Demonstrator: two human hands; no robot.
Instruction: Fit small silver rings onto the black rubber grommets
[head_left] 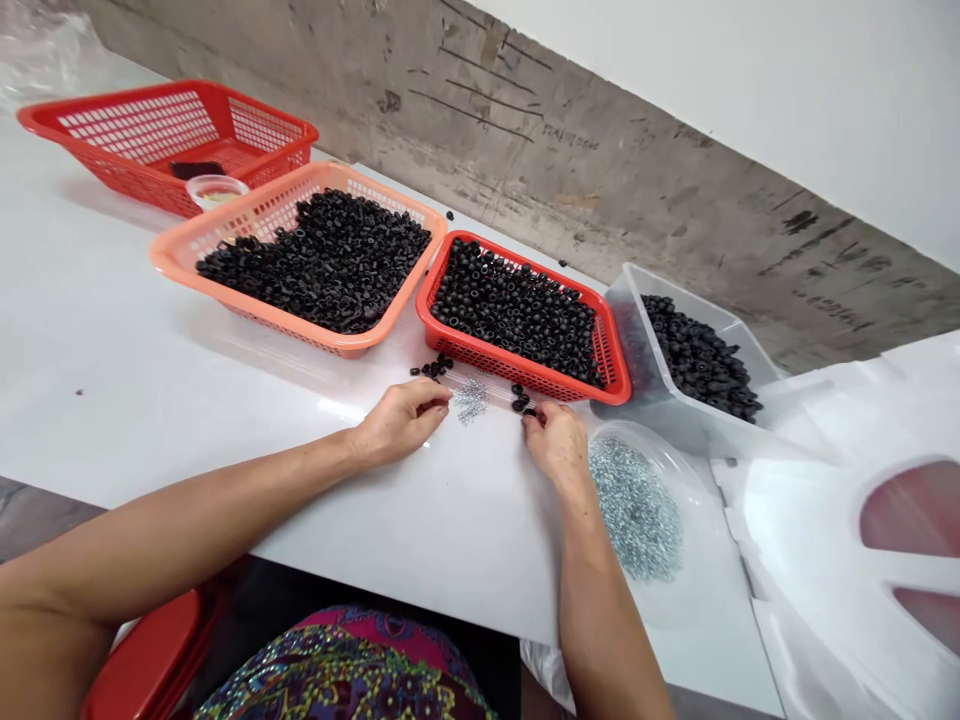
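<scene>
The left hand [401,425] and right hand [555,445] are apart on the white counter [135,400]. The right fingertips [531,418] touch a few black beads [519,398]; I cannot tell whether either hand grips anything. Between the hands lies one small heap of silver screws [471,400], with a small cluster of beads [433,368] beyond the left hand. Most beads remain ahead of the hands, heaped in a peach basket [180,262], a red basket [525,262] and a clear bin [626,310]. More screws fill one clear bowl [637,430] beside the right hand, and a second red basket [187,90] stands farther left.
</scene>
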